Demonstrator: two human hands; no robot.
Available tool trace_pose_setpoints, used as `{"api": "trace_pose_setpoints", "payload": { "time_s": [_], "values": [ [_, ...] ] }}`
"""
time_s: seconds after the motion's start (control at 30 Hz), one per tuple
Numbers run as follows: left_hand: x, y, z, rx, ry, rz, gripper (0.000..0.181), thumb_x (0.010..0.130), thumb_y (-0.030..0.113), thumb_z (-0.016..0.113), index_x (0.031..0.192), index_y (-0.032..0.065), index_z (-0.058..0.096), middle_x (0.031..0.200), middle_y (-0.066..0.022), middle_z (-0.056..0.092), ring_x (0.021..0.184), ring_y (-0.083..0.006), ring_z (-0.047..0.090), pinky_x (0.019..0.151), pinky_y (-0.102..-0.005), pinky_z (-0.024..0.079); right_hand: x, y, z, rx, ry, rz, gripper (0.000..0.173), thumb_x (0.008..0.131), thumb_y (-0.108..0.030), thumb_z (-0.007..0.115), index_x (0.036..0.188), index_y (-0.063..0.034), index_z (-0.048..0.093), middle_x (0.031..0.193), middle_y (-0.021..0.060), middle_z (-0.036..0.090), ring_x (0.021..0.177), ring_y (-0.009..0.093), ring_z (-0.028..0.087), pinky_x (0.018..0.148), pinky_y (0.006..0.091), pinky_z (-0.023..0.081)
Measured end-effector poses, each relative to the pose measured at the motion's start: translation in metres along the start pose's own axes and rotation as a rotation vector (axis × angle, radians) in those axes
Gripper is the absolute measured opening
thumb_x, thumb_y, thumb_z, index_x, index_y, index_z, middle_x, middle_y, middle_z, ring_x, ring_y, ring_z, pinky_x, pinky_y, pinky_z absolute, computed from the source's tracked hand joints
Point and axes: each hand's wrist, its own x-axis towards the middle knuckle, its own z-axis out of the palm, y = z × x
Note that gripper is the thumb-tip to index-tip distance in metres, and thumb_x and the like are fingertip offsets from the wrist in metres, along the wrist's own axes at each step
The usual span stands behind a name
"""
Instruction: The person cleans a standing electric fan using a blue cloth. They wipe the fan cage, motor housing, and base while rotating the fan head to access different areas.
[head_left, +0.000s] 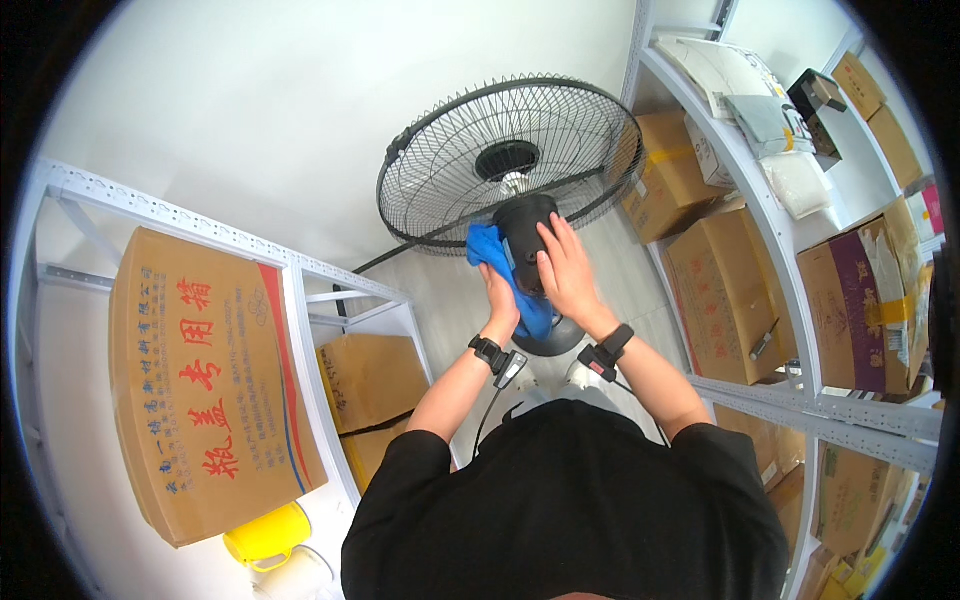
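A large black pedestal fan stands before me, its wire grille (450, 165) against the pale wall side and its motor housing (529, 214) facing me. My left hand (501, 296) presses a blue cloth (487, 247) to the left side of the housing; part of the cloth hangs below, over the round base (553, 339). On the right side of the housing lies my right hand (564, 270), fingers spread on the black casing, with no cloth in it. The palm of my left hand is mostly hidden.
A cardboard box (217, 375) sits on the left metal shelf, beside a yellow pitcher (270, 534). The right rack (780, 225) bears several cartons and plastic-wrapped packages. A black bar (382, 257) runs behind the fan near the floor.
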Motion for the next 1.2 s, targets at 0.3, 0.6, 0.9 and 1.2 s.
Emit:
{"api": "trace_pose_setpoints", "payload": {
  "time_s": [0.3,0.6,0.9,1.2],
  "values": [
    [0.023,-0.050,-0.030,0.305,-0.057,0.140,0.048,0.107,0.027,0.034,0.149,0.0064,0.023,0.147,-0.0142,0.038,0.134,-0.0279,0.039,0.113,-0.0416,0.031,0.000,0.003,-0.002,0.025,0.004,0.005,0.046,0.098,-0.021,0.049,0.140,-0.0032,0.047,0.150,0.0238,0.037,0.140,0.041,0.033,0.114,0.0494,0.029],
    [0.031,-0.054,-0.053,0.716,-0.088,0.368,0.042,0.103,0.010,0.039,0.143,-0.0013,0.033,0.138,-0.0209,0.046,0.127,-0.0340,0.046,0.109,-0.0428,0.033,0.000,0.003,-0.002,0.030,-0.003,-0.002,0.046,0.098,-0.022,0.049,0.141,-0.0037,0.047,0.150,0.0235,0.038,0.140,0.041,0.034,0.114,0.0492,0.029],
    [0.012,-0.022,-0.061,0.089,0.052,0.037,0.037,0.107,0.018,0.039,0.143,0.0082,0.038,0.139,-0.0100,0.050,0.123,-0.0214,0.050,0.107,-0.0369,0.039,0.001,0.002,-0.004,0.016,-0.009,-0.008,0.046,0.097,-0.022,0.051,0.140,-0.0055,0.048,0.150,0.0206,0.039,0.140,0.039,0.035,0.112,0.0491,0.030],
    [-0.024,-0.051,-0.044,0.372,-0.097,-0.120,0.046,0.104,0.007,0.037,0.149,-0.0005,0.030,0.149,-0.0128,0.042,0.136,-0.0218,0.041,0.113,-0.0344,0.031,0.000,0.009,-0.004,0.086,-0.024,0.027,0.050,0.096,-0.024,0.054,0.141,-0.0053,0.046,0.151,0.0213,0.038,0.140,0.040,0.034,0.114,0.0484,0.029]
  ]
}}
